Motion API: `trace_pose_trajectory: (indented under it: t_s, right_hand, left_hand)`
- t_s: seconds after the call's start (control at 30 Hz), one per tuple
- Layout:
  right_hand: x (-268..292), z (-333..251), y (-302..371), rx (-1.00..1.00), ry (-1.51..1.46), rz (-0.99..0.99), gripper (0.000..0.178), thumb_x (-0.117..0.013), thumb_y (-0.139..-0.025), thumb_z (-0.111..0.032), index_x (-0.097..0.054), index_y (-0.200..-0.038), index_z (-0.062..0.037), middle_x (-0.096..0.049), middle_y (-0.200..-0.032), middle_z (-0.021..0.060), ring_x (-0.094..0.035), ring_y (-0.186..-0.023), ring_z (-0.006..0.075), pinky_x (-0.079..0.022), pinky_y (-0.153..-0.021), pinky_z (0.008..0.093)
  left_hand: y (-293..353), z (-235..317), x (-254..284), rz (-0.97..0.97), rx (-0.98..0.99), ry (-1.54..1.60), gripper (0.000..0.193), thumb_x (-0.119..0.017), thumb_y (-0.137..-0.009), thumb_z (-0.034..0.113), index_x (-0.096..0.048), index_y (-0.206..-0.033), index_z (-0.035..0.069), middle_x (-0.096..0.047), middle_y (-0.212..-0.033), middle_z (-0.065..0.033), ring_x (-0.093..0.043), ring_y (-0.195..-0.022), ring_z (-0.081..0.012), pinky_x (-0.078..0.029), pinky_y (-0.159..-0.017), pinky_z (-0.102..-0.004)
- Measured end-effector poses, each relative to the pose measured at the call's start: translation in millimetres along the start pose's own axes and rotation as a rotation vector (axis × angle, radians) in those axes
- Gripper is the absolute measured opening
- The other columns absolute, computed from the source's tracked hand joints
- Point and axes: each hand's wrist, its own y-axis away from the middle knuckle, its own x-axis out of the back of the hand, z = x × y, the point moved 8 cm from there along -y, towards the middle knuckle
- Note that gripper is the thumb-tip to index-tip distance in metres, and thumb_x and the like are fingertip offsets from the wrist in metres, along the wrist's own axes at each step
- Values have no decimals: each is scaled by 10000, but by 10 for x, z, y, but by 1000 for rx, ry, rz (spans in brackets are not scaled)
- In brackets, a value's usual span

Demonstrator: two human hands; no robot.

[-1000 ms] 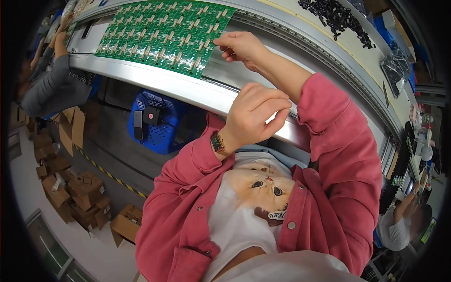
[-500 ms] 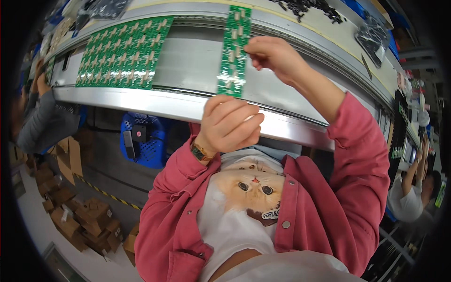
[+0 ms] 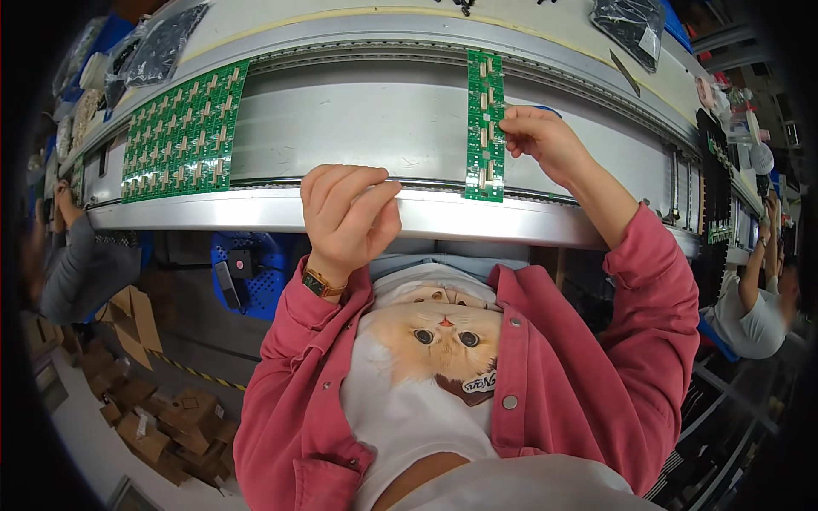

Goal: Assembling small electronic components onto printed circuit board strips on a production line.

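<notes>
Long silver metal rail [image 3: 443, 217] edging a pale grey metal bed [image 3: 358, 119]. Right of centre, bridging the bed crosswise with near end over the rail: narrow green circuit-board strip with pale rectangular connectors [image 3: 484, 128]. Right hand [image 3: 545, 140] at the strip's right edge, thumb and fingertips drawn narrow, apparently pinching it. Left hand [image 3: 345, 213] half curled over the rail, well apart from the strip; contents of the curl, if any: cannot tell.

Just changed: wider gap between the strip and the broad block of matching green boards [image 3: 181, 136] at left; left hand now away from the strip's near end. Likely meaning: strip already split off from the block, now guided rightward by the right hand alone, placement probably unfinished.

Farther out: black bagged goods [image 3: 170, 43] behind the bed, blue perforated plastic basket [image 3: 274, 281] below the rail, brown cardboard boxes [image 3: 192, 417] at lower left, grey-sleeved co-worker [image 3: 68, 264] far left, white-topped co-worker [image 3: 754, 315] far right.
</notes>
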Motion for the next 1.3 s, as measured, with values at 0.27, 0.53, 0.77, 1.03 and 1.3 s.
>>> trace_pose_trajectory:
  t_s: [0.27,0.53,0.77,1.03,1.3]
  right_hand:
    - [6,31,-63,22,11,-29,108,-560,-828,-100,-583,-730,-63,-510,-650,15,-470,-598,99,-385,-604,197]
    - [35,55,-109,18,33,-27,106,-565,-832,-110,-591,-741,-62,-512,-654,12,-474,-603,97,-387,-599,195]
    - [35,74,-137,18,62,-32,109,-573,-838,-126,-593,-762,-49,-509,-668,15,-477,-617,97,-386,-598,201]
    - [285,-266,-140,74,404,295,158,-600,-825,-203,-617,-817,-46,-522,-660,6,-497,-608,98,-399,-549,217]
    - [-369,-1286,-737,916,1342,628,166,-538,-784,-152,-605,-903,-58,-650,-805,75,-607,-691,258,-489,-638,363]
  left_hand:
    - [8,-34,-17,-15,17,5,215,-651,-625,36,-650,-831,95,-627,-920,-14,-546,-801,-184,-427,-794,-333]
    - [20,-55,-34,-17,21,5,204,-649,-627,36,-651,-823,94,-628,-916,-12,-543,-792,-183,-425,-793,-332]
    - [0,-41,-44,-52,-1,22,198,-648,-650,40,-647,-843,86,-621,-970,-30,-545,-813,-191,-426,-794,-331]
    - [-492,-393,-74,-419,252,167,226,-620,-740,26,-630,-966,24,-566,-1109,-116,-558,-950,-257,-442,-817,-307]
    - [-1342,-1173,-1188,-617,66,-133,296,-598,-776,124,-626,-1047,9,-652,-1021,-124,-616,-846,-315,-493,-769,-363]
